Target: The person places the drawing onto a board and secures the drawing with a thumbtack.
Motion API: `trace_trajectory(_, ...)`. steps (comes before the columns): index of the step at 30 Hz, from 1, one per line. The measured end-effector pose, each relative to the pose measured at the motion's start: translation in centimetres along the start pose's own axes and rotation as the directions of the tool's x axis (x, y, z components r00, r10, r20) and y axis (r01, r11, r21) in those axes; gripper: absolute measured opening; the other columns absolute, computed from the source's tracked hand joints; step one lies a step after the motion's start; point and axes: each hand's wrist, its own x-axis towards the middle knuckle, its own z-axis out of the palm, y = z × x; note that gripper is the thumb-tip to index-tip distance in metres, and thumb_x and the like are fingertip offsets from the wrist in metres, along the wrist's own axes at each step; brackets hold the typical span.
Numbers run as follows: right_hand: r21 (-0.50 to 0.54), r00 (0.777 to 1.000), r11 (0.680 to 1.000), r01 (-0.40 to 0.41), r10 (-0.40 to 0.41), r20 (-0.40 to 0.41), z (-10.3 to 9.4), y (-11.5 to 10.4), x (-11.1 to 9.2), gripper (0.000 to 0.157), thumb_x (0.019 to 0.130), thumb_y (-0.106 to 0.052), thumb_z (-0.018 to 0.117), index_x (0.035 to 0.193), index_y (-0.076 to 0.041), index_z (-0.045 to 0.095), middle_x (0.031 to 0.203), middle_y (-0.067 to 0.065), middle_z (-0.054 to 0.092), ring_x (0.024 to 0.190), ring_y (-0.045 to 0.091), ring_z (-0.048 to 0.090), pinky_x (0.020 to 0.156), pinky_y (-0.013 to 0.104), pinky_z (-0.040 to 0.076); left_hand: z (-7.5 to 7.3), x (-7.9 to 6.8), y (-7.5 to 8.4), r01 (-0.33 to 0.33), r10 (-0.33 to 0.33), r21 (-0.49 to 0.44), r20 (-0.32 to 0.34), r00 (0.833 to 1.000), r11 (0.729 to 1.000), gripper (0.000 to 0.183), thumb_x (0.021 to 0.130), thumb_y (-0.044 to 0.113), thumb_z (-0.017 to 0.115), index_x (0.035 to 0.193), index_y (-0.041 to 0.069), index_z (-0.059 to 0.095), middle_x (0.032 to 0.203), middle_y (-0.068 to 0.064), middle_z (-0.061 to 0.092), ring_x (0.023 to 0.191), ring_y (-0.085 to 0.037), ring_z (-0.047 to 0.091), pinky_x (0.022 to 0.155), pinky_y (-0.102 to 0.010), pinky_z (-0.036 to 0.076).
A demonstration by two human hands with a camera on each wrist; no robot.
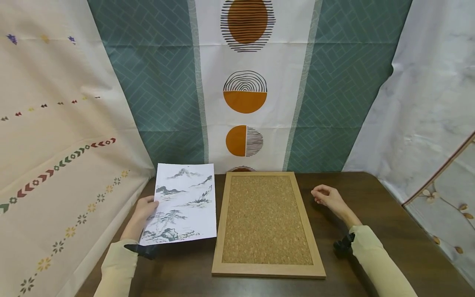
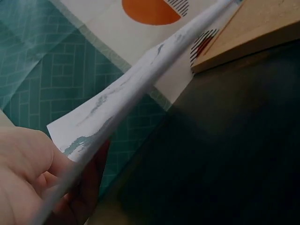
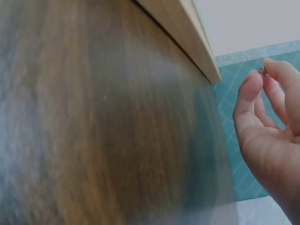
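My left hand point(image 1: 144, 211) pinches a white sheet of paper point(image 1: 191, 194) by its left edge, thumb on the printed face. An ink landscape of mountains and pines is printed on it. The sheet is raised over the table, its right edge beside the cork board point(image 1: 265, 218), and appears nearly edge-on in the left wrist view. That board lies flat in a light wooden frame. To its right, my right hand point(image 1: 332, 201) is held above the table. Between its thumb and fingertip is a tiny dark thing point(image 3: 262, 71), too small to make out its kind.
The dark brown wooden table point(image 1: 386, 247) extends to both sides of the board. A green and white patterned curtain point(image 1: 163, 82) hangs behind its far edge. Embroidered cream cloth point(image 1: 55, 136) borders the left, and a pale marbled cloth point(image 1: 426, 123) the right.
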Motion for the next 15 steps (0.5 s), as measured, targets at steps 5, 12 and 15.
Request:
trace_trajectory(5,0.081,0.997,0.997,0.007,-0.013,0.072,0.3,-0.4,0.1,0.024,0.088,-0.02,0.059,0.103,-0.001,0.055,0.084,0.0,0.059,0.075,0.011,0.059,0.066,0.021,0.052,1.3,0.1,0.0,0.001,0.003,-0.049,0.069,0.998,0.999,0.048,0.095,0.013,0.04,0.136,-0.009,0.032,0.13,-0.027,0.041,0.102,-0.029,0.047,0.084,-0.036,0.04)
trace_trajectory(12,0.119,0.992,0.993,0.013,-0.027,0.121,0.7,-0.6,0.2,0.037,0.091,-0.017,0.056,0.112,0.012,0.045,0.085,0.001,0.057,0.074,0.008,0.057,0.066,0.021,0.051,3.8,0.2,0.8,0.024,-0.012,-0.09,0.125,0.992,0.996,0.047,0.095,0.013,0.041,0.138,-0.006,0.032,0.135,-0.025,0.039,0.107,-0.029,0.047,0.089,-0.037,0.04)
trace_trajectory(15,0.105,0.991,0.994,0.014,-0.028,0.128,0.7,-0.5,0.3,0.039,0.092,-0.017,0.054,0.113,0.014,0.044,0.084,-0.003,0.055,0.073,0.006,0.056,0.066,0.021,0.051,4.7,0.0,0.9,0.021,-0.007,-0.102,0.133,0.991,0.995,0.047,0.095,0.012,0.041,0.137,-0.006,0.032,0.134,-0.025,0.04,0.105,-0.027,0.048,0.087,-0.035,0.041)
